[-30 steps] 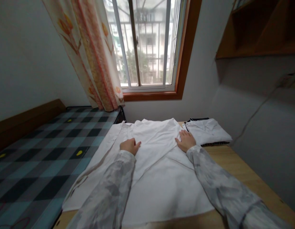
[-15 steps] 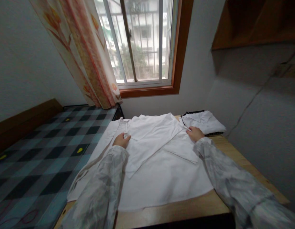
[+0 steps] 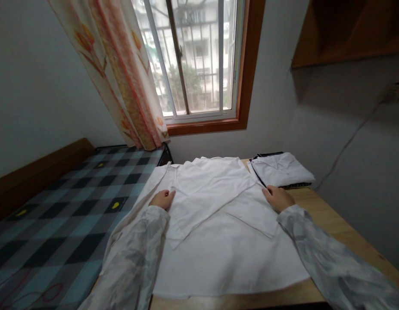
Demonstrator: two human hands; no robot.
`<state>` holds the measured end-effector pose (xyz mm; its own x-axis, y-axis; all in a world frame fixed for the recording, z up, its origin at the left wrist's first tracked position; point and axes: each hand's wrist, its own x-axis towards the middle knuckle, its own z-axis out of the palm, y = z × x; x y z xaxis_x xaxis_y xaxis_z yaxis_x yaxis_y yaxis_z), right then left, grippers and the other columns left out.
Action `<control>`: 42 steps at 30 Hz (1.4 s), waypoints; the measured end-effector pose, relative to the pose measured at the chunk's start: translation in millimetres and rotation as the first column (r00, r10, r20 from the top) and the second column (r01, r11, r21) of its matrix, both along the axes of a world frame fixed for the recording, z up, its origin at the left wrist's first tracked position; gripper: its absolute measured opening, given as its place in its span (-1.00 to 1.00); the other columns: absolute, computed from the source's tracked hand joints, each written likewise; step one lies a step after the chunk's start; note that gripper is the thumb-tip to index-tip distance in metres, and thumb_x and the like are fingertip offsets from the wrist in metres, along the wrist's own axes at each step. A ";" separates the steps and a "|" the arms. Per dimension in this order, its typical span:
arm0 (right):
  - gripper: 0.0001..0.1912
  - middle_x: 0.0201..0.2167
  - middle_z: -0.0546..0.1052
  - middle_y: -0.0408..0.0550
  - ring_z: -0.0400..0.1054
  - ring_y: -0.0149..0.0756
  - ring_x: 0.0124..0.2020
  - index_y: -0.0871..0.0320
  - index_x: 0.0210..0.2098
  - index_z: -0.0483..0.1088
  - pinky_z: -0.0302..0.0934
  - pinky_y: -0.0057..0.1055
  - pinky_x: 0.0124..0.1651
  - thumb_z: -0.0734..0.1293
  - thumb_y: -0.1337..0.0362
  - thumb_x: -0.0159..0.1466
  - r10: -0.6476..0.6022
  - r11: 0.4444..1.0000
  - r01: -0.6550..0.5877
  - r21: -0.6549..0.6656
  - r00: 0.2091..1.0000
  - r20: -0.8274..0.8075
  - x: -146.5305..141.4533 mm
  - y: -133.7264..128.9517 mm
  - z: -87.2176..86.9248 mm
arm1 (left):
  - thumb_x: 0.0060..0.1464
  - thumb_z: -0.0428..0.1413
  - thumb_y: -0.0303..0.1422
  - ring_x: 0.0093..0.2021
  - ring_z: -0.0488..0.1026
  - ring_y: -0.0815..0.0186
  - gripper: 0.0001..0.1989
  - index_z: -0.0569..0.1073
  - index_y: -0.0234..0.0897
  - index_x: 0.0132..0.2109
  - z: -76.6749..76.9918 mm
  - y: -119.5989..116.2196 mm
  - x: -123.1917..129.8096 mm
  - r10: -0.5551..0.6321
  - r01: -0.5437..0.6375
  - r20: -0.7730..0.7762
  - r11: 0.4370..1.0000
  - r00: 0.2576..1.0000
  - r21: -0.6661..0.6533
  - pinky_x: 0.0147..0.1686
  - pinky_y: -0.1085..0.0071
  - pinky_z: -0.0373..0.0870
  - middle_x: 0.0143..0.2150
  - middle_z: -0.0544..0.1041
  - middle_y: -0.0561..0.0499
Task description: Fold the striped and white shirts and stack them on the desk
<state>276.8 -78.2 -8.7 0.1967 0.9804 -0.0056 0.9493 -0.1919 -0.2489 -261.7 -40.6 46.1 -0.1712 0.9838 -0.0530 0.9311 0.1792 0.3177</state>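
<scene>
A white garment (image 3: pixel 219 254) lies spread on the wooden table, partly folded over itself, with wrinkles and a slanting flap edge across its middle. My left hand (image 3: pixel 162 199) is curled at the left side of the folded layer, thumb and fingers closed on the fabric. On the opposite side, my right hand (image 3: pixel 278 199) pinches the right edge of the same cloth. Grey-and-white patterned sleeves cover both forearms. What kind of garment it is cannot be made out.
Behind my right hand, a folded white cloth stack (image 3: pixel 283 168) with dark edges rests on the wooden table (image 3: pixel 328 219). At left is a bed with a checked cover (image 3: pixel 99 202). A curtain (image 3: pixel 122 77) hangs beside the window (image 3: pixel 199 60); a wooden shelf (image 3: pixel 348 38) is at upper right.
Both hands have come slightly nearer to me, the right one also outward. The flap between them looks a little wider and flatter. The camera view has shifted slightly.
</scene>
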 end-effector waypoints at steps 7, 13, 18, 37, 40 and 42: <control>-0.45 -0.15 0.68 0.25 0.60 0.12 -0.13 0.01 0.03 0.58 0.30 -0.16 -0.13 0.04 -0.08 0.57 -0.038 0.999 0.038 -0.006 0.995 0.098 -9.3 -14.0 -1.7 | 0.36 0.00 0.02 -0.33 0.43 0.27 -0.59 0.29 -0.16 -0.36 -24.8 -35.7 -1.5 -0.015 0.012 0.017 0.988 1.000 0.157 -0.33 0.38 0.15 -0.41 0.44 0.07; -0.40 -0.11 0.68 0.28 0.60 0.09 -0.14 0.01 0.09 0.58 0.33 -0.14 -0.11 0.00 -0.09 0.58 -0.092 0.995 0.095 -0.024 0.991 0.102 -7.4 -16.4 -0.9 | 0.35 0.04 -0.01 -0.33 0.45 0.27 -0.63 0.38 -0.16 -0.32 -28.9 -40.6 2.2 0.020 -0.032 0.061 0.978 0.998 0.205 -0.33 0.39 0.15 -0.43 0.46 0.07; -0.37 -0.06 0.68 0.24 0.60 0.10 -0.06 0.04 0.01 0.64 0.34 -0.13 -0.05 0.02 -0.11 0.57 -0.028 0.996 0.037 -0.080 0.993 0.112 -8.9 -19.6 6.8 | 0.35 0.06 0.00 -0.30 0.52 0.22 -0.64 0.49 -0.16 -0.25 -29.6 -40.8 0.2 0.068 -0.084 0.090 0.977 0.994 0.194 -0.34 0.39 0.18 -0.39 0.57 0.02; -0.45 -0.07 0.69 0.24 0.61 0.09 -0.03 0.07 -0.01 0.63 0.33 -0.14 -0.02 0.10 -0.06 0.55 0.002 0.997 0.005 -0.076 0.996 0.094 -10.9 -14.8 15.9 | 0.32 -0.02 0.06 -0.29 0.48 0.16 -0.55 0.36 -0.17 -0.37 -5.6 -39.1 4.6 -0.092 0.098 -0.133 0.995 0.987 0.035 -0.35 0.33 0.11 -0.34 0.55 -0.05; -0.42 -0.13 0.69 0.22 0.61 0.09 -0.07 0.08 -0.15 0.64 0.32 -0.14 -0.05 0.10 -0.11 0.55 -0.006 0.997 0.014 -0.073 0.993 0.115 -8.5 -17.2 16.4 | 0.32 -0.06 0.06 -0.26 0.50 0.14 -0.55 0.39 -0.16 -0.36 -4.6 -40.0 2.7 -0.046 0.049 -0.124 0.999 0.991 0.020 -0.34 0.34 0.13 -0.31 0.57 -0.07; -0.44 -0.20 0.68 0.21 0.60 0.08 -0.13 0.11 -0.21 0.62 0.34 -0.14 -0.07 0.15 -0.12 0.53 -0.043 0.999 0.044 -0.008 0.992 0.121 -8.4 -19.1 20.6 | 0.28 -0.04 0.10 -0.25 0.50 0.13 -0.51 0.40 -0.17 -0.40 -1.7 -38.3 -0.2 -0.062 0.060 -0.108 0.998 0.992 -0.017 -0.33 0.33 0.14 -0.32 0.57 -0.09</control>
